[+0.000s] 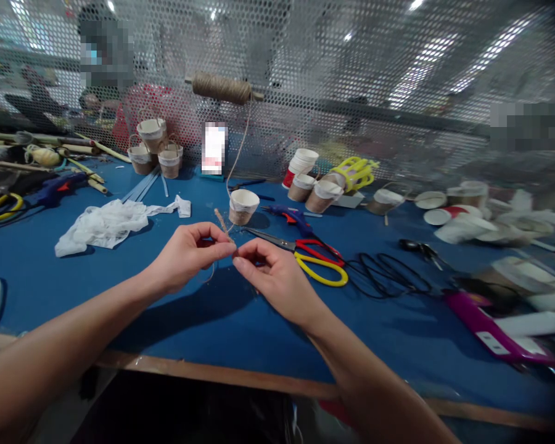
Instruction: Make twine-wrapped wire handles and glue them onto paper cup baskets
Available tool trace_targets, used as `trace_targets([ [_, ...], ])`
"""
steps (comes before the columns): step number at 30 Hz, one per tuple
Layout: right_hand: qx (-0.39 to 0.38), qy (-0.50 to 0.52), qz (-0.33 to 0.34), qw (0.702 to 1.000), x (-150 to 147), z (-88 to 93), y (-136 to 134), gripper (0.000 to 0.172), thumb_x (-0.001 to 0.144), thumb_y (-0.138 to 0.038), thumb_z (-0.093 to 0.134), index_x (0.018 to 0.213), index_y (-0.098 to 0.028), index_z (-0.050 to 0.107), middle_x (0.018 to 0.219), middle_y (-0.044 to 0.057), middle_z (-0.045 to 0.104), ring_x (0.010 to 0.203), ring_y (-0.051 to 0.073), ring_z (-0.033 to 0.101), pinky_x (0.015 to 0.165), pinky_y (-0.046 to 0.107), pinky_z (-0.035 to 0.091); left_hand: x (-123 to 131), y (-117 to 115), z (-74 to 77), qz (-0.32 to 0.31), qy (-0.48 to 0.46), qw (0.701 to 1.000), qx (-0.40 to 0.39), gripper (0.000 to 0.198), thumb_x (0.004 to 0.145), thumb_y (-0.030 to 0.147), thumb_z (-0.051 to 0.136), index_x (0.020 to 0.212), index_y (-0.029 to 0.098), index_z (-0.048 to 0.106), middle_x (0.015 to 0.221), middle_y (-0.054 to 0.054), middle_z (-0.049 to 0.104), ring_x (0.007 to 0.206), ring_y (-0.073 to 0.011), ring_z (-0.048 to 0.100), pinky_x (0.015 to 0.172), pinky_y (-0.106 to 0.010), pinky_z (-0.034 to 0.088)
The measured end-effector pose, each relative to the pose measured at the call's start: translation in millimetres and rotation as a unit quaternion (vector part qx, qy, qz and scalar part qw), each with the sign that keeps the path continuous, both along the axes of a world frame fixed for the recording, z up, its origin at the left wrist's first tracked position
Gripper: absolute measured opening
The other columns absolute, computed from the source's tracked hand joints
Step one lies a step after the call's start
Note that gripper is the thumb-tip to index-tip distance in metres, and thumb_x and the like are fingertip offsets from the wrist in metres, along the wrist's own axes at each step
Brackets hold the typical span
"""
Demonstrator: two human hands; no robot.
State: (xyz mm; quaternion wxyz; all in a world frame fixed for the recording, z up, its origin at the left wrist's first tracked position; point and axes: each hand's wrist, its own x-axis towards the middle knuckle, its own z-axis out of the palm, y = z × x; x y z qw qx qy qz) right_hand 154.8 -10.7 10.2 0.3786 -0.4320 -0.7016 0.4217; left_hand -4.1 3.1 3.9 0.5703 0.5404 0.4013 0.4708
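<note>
Bare forearms [83, 327] reach over the wooden table edge [213, 373]. At left, a crumpled white cloth [104, 225] lies on the blue tabletop [166, 320], with 3 cups [152, 132] clustered behind. Left hand [180, 256] pinches a short length of twine [221, 222] between thumb and forefinger, its end pointing up, just in front of 1 pale-rimmed cup [243, 209]. From the spool [221, 88] above, a strand [242, 143] drops towards that cup's left side. Right hand [275, 277] has its fingertips drawn close together near the left's; I cannot tell whether they grip anything. Beside it lie scissors [321, 268]; farther right, a purple tool [494, 327].
</note>
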Motion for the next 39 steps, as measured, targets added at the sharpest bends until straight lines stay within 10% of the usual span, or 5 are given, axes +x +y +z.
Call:
trace_targets([
  [8,-0.126,0.088,0.116,0.981,5.7,2.8,0.4,0.012,0.077,-0.029,0.054,0.080,-0.018,0.048,0.062,-0.005,0.048,0.047,0.006,0.046,0.040,0.017,0.038,-1.4,-0.9,2.6,-0.053,-0.058,0.997,-0.009,0.014,0.066,0.021,0.067,0.063,0.013,0.055,0.062,0.003,0.057,0.043,-0.0016,0.038,0.039,-0.016,0.025],
  [23,0.032,-0.008,0.000,0.999,-1.0,-4.8,-0.5,0.008,0.076,-0.024,0.054,0.075,-0.017,0.052,0.067,-0.001,0.051,0.059,0.008,0.045,0.050,0.020,0.039,3.8,-2.6,-0.7,0.001,-0.065,0.998,-0.020,0.017,0.062,0.021,0.070,0.062,0.013,0.055,0.056,0.004,0.055,0.042,-0.0020,0.037,0.039,-0.016,0.025],
  [39,-0.157,0.153,0.110,0.969,1.9,-3.4,2.5,0.015,0.076,-0.030,0.057,0.076,-0.018,0.048,0.060,-0.006,0.048,0.044,0.004,0.044,0.035,0.014,0.035,1.5,-4.0,4.4,-0.026,-0.080,0.996,-0.030,0.013,0.065,0.021,0.068,0.064,0.014,0.056,0.063,0.002,0.056,0.044,-0.0026,0.039,0.040,-0.017,0.026],
])
